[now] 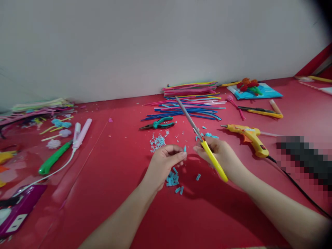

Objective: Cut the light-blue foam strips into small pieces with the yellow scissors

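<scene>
My left hand [166,157] pinches a short light-blue piece of pipe cleaner [185,148] between thumb and fingertips, just above the red table. My right hand [220,152] grips yellow-handled scissors [199,136], whose long metal blades point up and away to the left. A small heap of cut light-blue pieces [173,180] lies under and between my hands. Tiny light-blue trimmings [158,141] are scattered a little farther back.
Green-handled pliers [160,123] lie behind the trimmings. A pile of blue, pink and yellow pipe cleaners [189,102] sits by the wall. A yellow glue gun [250,136] with its black cord lies at right. A pink tool [82,133], a green handle [53,159] and more craft bits are at left.
</scene>
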### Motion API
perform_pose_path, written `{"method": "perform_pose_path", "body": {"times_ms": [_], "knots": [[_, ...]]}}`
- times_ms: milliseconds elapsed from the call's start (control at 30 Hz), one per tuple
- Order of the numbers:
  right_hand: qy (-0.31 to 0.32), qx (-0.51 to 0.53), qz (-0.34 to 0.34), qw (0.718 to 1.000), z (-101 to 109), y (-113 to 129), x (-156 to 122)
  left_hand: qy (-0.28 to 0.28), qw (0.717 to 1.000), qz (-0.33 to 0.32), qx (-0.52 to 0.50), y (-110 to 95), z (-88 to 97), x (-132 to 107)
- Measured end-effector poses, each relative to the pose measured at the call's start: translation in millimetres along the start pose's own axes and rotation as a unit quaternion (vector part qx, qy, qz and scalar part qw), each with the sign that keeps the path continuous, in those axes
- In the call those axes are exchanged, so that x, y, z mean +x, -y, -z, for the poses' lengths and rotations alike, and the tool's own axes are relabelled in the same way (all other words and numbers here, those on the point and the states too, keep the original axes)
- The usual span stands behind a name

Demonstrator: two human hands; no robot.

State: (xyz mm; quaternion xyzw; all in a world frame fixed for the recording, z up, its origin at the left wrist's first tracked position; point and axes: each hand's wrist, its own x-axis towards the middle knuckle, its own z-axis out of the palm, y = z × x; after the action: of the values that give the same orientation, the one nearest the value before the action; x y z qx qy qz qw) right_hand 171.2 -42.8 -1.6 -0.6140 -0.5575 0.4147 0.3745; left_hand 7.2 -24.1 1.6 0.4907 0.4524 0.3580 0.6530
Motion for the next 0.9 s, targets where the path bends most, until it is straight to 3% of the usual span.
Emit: {"method": "perform_pose_path", "body": {"times_ms": [267, 367, 667, 900], "knots": [[0.044, 0.024, 0.006, 0.999, -4.3, 10.5, -5.7, 0.047, 0.998, 0.02, 0.03, 1.9, -4.5, -2.7], [0.05, 0.011, 0.01, 0.999, -3.3, 9.3, -5.7, 0.038, 0.998, 0.01, 0.052, 2.6, -6.1, -2.3], [0.02, -0.058, 0.059, 0.996, -2.5, -2.1, -2.9, 0.032, 0.996, -0.017, 0.081, 6.1, -4.7, -1.9], [-0.007, -0.157, 0.066, 0.985, 5.1, -0.3, -2.7, -0.064, 0.995, -0.037, -0.067, 1.2, 3.5, 3.2]]}}
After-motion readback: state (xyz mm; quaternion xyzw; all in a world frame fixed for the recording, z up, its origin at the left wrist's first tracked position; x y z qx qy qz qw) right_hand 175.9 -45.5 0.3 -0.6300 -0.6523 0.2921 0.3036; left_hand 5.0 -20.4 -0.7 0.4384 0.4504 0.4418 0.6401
